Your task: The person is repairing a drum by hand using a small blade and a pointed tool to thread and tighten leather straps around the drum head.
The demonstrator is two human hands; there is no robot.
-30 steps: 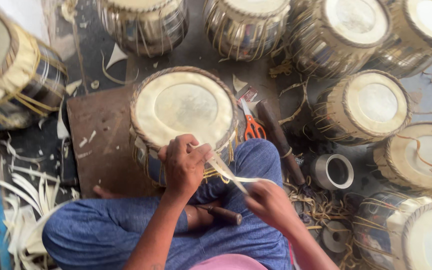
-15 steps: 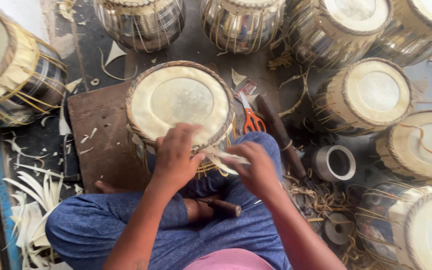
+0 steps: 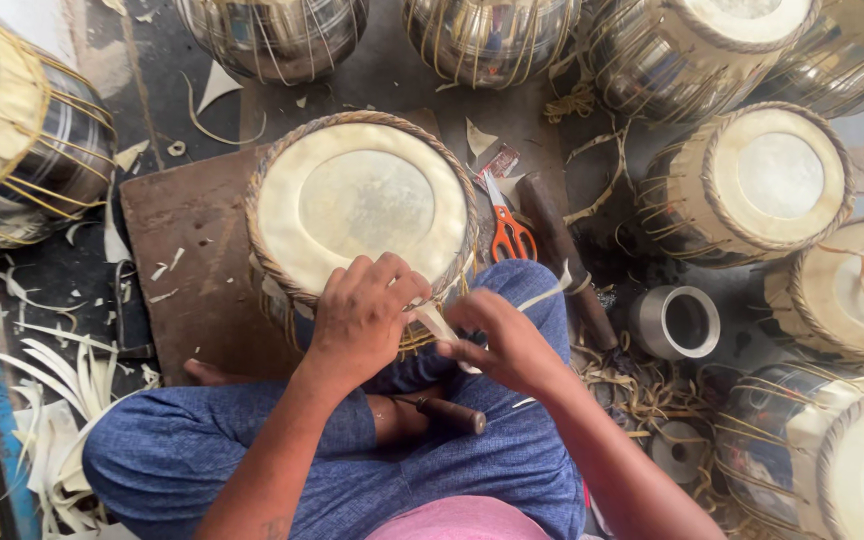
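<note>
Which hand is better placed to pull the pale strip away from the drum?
Probably the right hand: it pinches the strip on its free side. The left hand lies on the drum rim, steadying it.

Sitting cross-legged behind a drum resting on a board. Left hand and right hand meeting at the drum's near rim, pinching a strap between them. Scissors lying right of the drum, metal cup farther right. More drums ringing the far and right sides.
</note>
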